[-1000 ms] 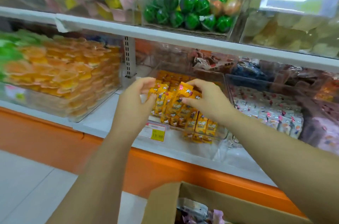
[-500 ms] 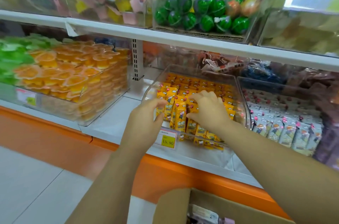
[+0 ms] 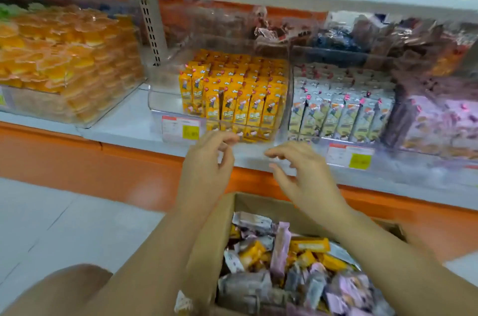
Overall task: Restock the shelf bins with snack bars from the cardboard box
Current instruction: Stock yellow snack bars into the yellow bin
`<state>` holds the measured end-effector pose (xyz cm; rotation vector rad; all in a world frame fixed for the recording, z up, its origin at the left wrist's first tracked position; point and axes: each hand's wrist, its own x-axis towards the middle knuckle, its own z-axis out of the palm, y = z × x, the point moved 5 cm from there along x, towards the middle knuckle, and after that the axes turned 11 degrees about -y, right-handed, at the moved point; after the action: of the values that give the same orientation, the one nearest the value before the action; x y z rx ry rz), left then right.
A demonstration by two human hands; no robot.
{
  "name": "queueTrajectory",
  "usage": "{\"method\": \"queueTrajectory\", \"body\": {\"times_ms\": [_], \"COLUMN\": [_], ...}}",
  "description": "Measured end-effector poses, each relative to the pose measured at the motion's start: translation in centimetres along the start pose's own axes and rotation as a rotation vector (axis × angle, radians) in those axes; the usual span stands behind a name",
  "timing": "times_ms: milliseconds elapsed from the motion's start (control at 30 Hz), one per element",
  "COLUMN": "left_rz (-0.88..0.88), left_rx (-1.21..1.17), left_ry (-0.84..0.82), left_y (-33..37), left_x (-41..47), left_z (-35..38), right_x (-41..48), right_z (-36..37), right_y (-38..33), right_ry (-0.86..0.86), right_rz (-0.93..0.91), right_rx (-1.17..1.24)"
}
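Fingers (image 3: 279,153) loosely curled: left hand (image 3: 207,168), right hand (image 3: 307,181)

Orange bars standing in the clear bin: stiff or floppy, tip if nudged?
Probably stiff: the orange bars look boxy, straight-edged. Tall and narrow on end, so likely tippy alone; tight rows should brace them. The clear bin has a left gap; end ones may topple.

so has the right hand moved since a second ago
Yes: the right hand has pulled back out of the orange bar bin and now hangs below its front wall.
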<state>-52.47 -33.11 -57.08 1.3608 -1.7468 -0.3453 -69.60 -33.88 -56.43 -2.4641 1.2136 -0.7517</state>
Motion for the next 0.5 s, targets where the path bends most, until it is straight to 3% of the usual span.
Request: {"method": "queueTrajectory", "body": {"times_ms": [100, 233, 367, 500], "left_rz": [-0.112, -0.323, -0.484, -0.554], "left_rx": [-0.089, -0.067, 0.002, 0.090], "left_ry": [-0.117, -0.437, -0.788, -0.946], "left_y": [-0.4, -2.2, -5.6, -8.3], "left_x": [-2.8, -6.0, -9.0, -10.9], "left_z": [4.7, 10.5, 14.9, 17.7], "right_x": [-3.8, -8.5, -12.7, -15.7], "right_z": [1.2, 3.3, 6.4, 9.5], "right_y": [2.9, 8.2, 14.1, 18.0], "right_ry": [-0.043, -0.140, -0.344, -0.565], "right_rz": [0.078, 0.250, 0.493, 0.683], "right_rx": [0.012, 0.015, 0.020, 0.029]}}
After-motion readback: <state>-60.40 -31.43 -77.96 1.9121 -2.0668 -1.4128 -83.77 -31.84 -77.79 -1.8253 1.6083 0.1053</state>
